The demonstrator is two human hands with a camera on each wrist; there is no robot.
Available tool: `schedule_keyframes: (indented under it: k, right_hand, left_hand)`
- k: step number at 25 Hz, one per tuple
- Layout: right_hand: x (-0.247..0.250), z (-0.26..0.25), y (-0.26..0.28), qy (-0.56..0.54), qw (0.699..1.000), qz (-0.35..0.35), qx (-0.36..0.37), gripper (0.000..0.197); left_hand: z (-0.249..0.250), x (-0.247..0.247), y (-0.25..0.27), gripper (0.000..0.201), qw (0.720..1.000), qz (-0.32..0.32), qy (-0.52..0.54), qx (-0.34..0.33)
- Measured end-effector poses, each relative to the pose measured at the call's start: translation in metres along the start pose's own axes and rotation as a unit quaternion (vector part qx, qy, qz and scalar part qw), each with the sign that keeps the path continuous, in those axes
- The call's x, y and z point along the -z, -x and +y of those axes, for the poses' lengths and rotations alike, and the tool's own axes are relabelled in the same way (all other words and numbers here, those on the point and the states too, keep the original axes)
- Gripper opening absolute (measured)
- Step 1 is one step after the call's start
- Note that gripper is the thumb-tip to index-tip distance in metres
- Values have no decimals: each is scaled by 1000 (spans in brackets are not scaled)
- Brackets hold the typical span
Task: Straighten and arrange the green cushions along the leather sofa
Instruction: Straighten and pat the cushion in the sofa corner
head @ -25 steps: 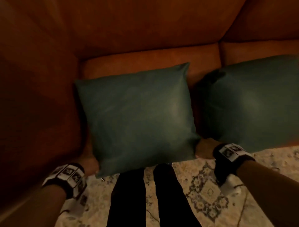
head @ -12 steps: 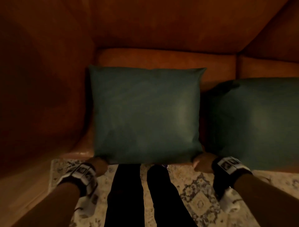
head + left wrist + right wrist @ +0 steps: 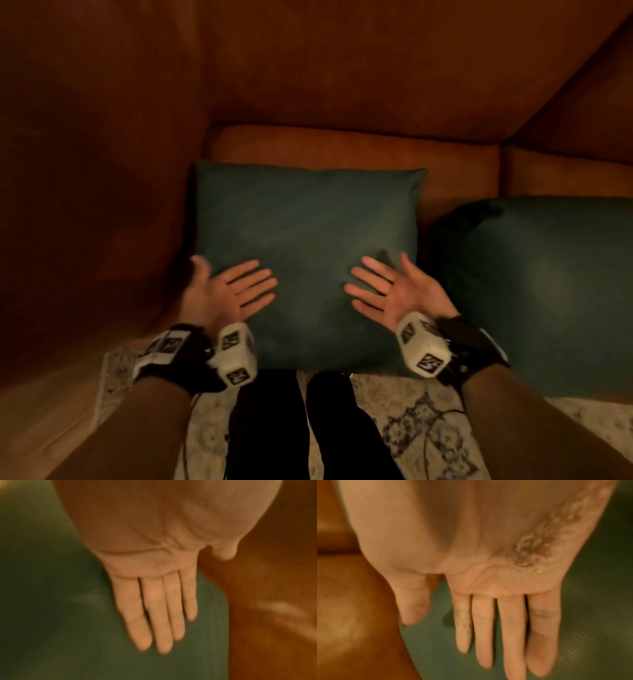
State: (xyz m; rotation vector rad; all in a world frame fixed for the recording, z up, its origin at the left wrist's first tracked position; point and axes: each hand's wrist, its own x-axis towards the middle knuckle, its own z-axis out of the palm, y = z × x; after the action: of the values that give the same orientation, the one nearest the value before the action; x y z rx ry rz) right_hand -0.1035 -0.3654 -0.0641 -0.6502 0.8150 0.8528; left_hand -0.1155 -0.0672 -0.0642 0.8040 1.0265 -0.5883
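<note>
I see the sofa (image 3: 342, 147) corner. The left cushion (image 3: 305, 219) lies flat, square with the seat, snug against the armrest (second cushion (image 3: 534, 287) just beside). My left hand (image 3: 222, 294) and right hand (image 3: 394, 294) hover palm-up, fingers (image 3: 253, 274) straight, apart.

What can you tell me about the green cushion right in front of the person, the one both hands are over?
The square dark green cushion looks smooth and plump, with pointed corners. It lies on the brown leather sofa in the corner by the armrest, square to the seat. The left hand and right hand are open, palms up, over its near half; contact cannot be told. A second green cushion lies beside it.
</note>
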Motion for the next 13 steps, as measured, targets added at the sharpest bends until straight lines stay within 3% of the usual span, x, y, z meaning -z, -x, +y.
schedule_keyframes:
  k: [2,4,7,9,13]
  right_hand:
    - [21,-15,20,-122,989,42,71,69]
    - [14,-23,19,-189,971,33,144,52]
    - [-61,-26,-25,-116,986,-20,116,51]
    - [-100,-34,-57,-63,993,13,99,59]
    - [-62,-79,-49,-179,966,80,170,75]
  left_hand:
    - [19,29,5,85,989,62,123,-54]
    - [30,28,5,80,979,56,158,-112]
    - [33,-44,-12,81,994,-46,37,-90]
    - [38,-70,-29,82,992,-75,-5,-102]
    - [109,-27,-53,80,980,73,135,-126]
